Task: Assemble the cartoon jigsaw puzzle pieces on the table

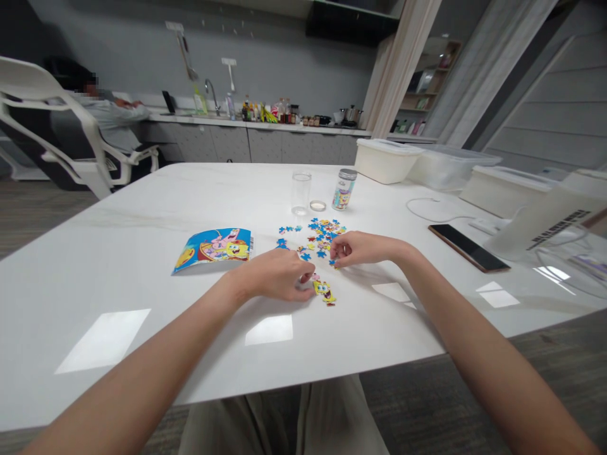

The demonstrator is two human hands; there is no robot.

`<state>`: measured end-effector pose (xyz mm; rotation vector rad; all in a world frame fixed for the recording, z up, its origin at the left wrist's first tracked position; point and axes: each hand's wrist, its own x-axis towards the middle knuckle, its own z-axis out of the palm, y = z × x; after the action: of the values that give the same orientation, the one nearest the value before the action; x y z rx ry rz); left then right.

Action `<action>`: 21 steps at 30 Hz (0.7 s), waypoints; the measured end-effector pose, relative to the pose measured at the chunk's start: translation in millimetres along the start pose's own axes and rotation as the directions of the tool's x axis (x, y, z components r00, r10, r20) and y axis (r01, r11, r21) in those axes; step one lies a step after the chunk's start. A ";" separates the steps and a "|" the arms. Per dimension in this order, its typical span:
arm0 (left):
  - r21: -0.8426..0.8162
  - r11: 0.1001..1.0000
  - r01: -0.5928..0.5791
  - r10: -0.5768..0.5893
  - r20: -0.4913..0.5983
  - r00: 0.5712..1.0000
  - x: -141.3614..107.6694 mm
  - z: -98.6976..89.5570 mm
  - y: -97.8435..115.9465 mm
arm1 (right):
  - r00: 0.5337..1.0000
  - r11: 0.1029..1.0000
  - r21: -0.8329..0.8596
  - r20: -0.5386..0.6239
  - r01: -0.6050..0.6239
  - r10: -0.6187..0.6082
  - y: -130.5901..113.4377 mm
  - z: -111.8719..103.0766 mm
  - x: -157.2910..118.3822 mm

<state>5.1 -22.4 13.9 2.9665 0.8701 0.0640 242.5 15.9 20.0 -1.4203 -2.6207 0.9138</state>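
Note:
My left hand (282, 276) rests on the table with its fingers curled. Its thumb and forefinger are at the left edge of a few joined jigsaw puzzle pieces (324, 292) showing a yellow cartoon face. Just to the right, my right hand (353, 248) is closed in a pinch, with a blue puzzle piece (332, 263) at its fingertips. Beyond both hands lies a spread of loose puzzle pieces (325, 235), mostly blue and yellow, partly hidden by my right hand. A curled picture sheet (215, 249) with cartoon figures lies left of my left hand.
Behind the pieces stand a clear open jar (300, 193), a round lid (317, 205) and a lidded printed jar (344, 189). A phone (468, 247), cables and white storage boxes (386, 161) occupy the right side. A person (111, 117) sits far left near the counter.

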 end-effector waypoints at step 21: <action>-0.009 1.000 -0.010 0.010 -0.007 1.000 -0.7 -3.0 3.3 | 1.000 1.000 0.008 0.011 0.029 -0.029 -1.7 -5.5 -6.9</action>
<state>6.1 -25.5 17.1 2.9642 0.8534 0.0787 246.8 12.4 27.1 -1.3755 -2.6357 0.9306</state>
